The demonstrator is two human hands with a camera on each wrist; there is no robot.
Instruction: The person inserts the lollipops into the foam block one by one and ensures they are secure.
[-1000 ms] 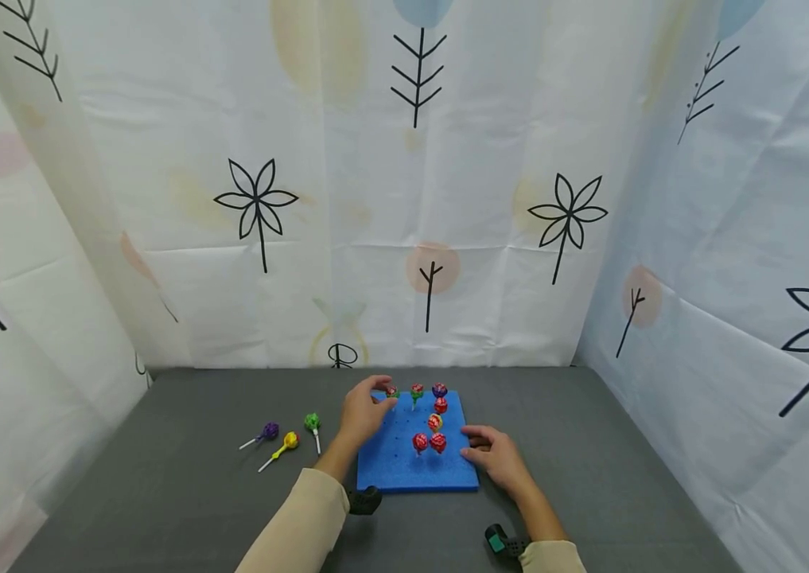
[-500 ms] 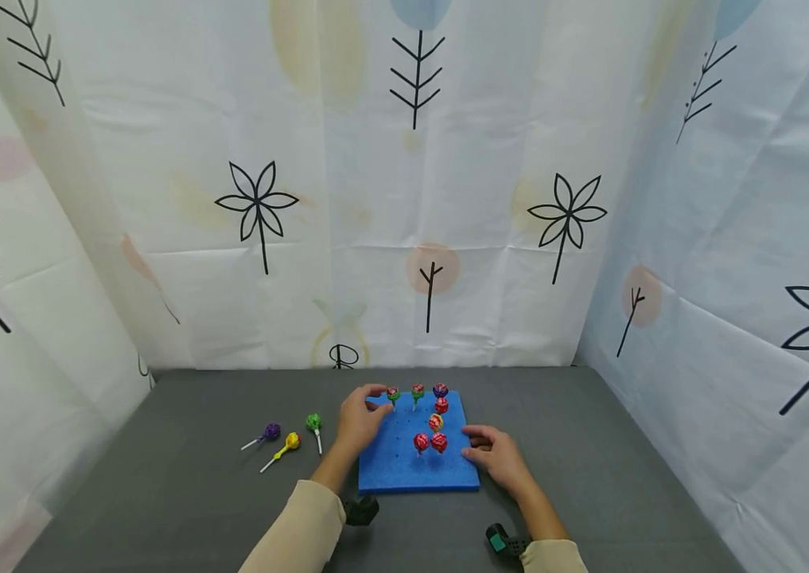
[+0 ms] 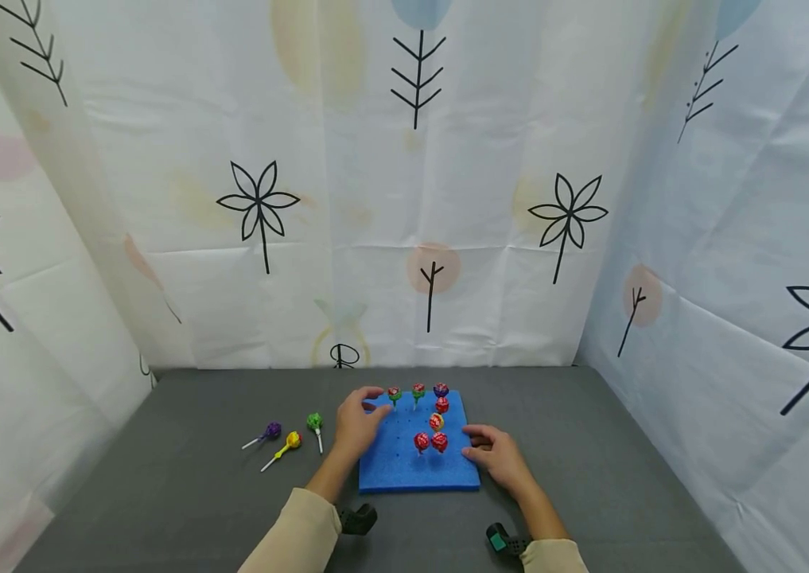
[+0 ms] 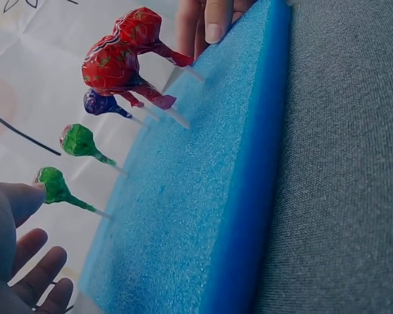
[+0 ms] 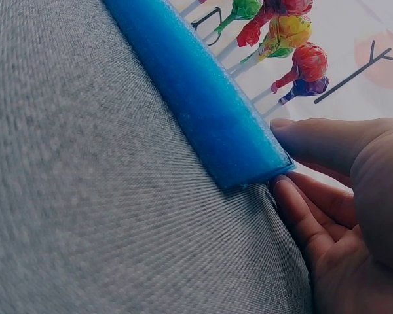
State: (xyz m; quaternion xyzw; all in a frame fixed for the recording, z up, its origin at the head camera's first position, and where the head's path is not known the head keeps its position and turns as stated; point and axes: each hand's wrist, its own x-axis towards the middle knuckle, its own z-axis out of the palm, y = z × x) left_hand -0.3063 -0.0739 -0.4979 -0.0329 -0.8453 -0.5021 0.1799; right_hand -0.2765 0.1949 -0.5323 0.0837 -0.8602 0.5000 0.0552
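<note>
In the head view my left hand (image 3: 355, 423) is at the far left of a blue foam board (image 3: 390, 473), holding nothing. Its fingers are apart. Beside it, a green-and-red lollipop (image 3: 394, 394) stands upright in the board. The left wrist view has the thumb tip overlapping that green lollipop (image 4: 52, 185). My right hand (image 3: 495, 455) holds the board's right edge, with the thumb over the top and the fingers at the side. A second green-and-red lollipop (image 3: 418, 391), a purple one (image 3: 441, 390) and several red or yellow ones also stand in the board.
To the left on the grey table (image 3: 196, 509) lie three lollipops: purple (image 3: 273, 430), yellow (image 3: 293, 440) and green (image 3: 314, 421). Small holes dot the board. A patterned white curtain (image 3: 347, 159) stands behind and at both sides.
My left hand has drawn back a little leftward and toward me, away from the far-left lollipop, which stays upright in the board. My right hand stays at the board's edge.
</note>
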